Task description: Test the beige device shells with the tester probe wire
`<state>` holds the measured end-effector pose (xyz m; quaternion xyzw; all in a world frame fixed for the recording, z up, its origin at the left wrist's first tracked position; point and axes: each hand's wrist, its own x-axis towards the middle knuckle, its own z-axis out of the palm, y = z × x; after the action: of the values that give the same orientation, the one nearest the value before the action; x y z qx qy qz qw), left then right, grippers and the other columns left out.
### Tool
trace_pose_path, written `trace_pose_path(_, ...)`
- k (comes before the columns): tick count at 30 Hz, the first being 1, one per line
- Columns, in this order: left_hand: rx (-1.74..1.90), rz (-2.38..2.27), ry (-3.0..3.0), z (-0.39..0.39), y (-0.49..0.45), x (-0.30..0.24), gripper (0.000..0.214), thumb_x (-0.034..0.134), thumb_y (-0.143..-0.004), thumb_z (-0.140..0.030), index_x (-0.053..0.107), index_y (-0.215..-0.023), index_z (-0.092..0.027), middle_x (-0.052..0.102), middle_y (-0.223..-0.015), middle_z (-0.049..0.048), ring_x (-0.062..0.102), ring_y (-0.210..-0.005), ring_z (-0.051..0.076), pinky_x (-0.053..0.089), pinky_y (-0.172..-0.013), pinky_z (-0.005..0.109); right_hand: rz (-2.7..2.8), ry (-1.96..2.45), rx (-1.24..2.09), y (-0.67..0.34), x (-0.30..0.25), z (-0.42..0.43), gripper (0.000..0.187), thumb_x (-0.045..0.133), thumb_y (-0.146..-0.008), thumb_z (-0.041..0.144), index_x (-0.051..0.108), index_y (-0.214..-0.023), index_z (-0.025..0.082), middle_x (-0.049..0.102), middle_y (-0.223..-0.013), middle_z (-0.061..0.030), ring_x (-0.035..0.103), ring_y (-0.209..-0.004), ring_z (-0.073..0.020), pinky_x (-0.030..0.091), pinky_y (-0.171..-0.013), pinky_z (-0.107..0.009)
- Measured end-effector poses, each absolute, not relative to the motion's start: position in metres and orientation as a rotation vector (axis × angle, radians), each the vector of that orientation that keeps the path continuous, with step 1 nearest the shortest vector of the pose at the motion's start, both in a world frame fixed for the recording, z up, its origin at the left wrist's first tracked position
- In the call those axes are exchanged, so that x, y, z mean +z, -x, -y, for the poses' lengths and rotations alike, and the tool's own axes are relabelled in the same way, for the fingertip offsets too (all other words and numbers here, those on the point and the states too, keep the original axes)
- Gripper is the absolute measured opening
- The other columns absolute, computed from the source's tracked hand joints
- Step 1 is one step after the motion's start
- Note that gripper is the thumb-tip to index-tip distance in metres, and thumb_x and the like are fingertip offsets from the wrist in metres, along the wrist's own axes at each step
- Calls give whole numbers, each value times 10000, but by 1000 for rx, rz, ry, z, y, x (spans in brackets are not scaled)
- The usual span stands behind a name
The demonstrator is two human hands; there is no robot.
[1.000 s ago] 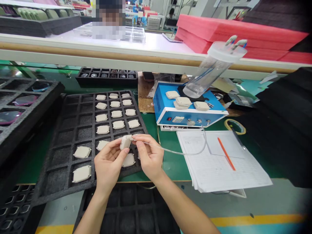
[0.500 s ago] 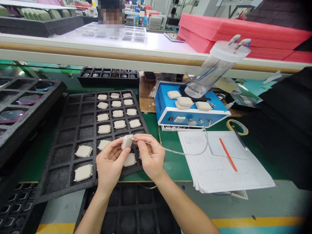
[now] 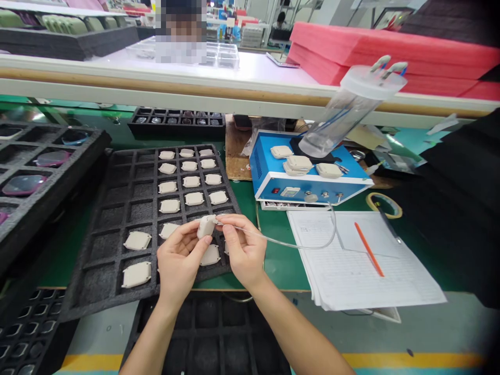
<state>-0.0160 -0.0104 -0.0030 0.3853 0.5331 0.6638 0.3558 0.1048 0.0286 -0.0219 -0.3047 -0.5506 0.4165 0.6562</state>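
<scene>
Between the thumb and fingers of my left hand [image 3: 182,260] is a beige watch case [image 3: 207,225], tilted on its edge. My right hand [image 3: 245,250] pinches the end of a thin clear tube [image 3: 281,242] against the side of that case; the exact tip is hidden by the fingers. From there the tube loops back to the front of a blue machine [image 3: 312,187]. Beneath both hands lies a black foam tray [image 3: 97,278] with several more beige cases [image 3: 136,274] in its compartments.
Several beige cases and a tilted clear cylinder [image 3: 332,120] stand on the blue machine. To the right are papers [image 3: 375,286] with an orange stick [image 3: 369,249], and a tape roll [image 3: 385,204]. Another foam tray [image 3: 50,192] rises at left. A co-worker [image 3: 180,31] sits beyond the shelf.
The whole view has shifted slightly, so things appear a little further right. Both hands keep the same hold on the watch case and the tube.
</scene>
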Motion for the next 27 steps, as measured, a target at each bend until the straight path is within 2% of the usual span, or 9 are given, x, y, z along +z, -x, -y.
trace_pose_path(21, 1695, -1390, -1001, 9, 16, -2, 339, 896, -695, -249, 772, -999, -166, 820, -964, 73, 797, -882, 208, 651, -832, 276, 1250, 700, 936, -105, -22, -29, 145, 618, -984, 227, 758, -1017, 247, 739, -1028, -74, 732, -980, -212, 658, -822, -364)
trace_pose_path(27, 1640, -1405, -1016, 15, 15, 0, 337, 854, -751, -308, 745, -1036, -167, 807, -1016, 93, 783, -940, 233, 628, -886, 337, 1245, 696, 951, -106, -23, -26, 138, 633, -976, 235, 768, -1006, 242, 748, -1035, -70, 740, -987, -210, 666, -825, -359)
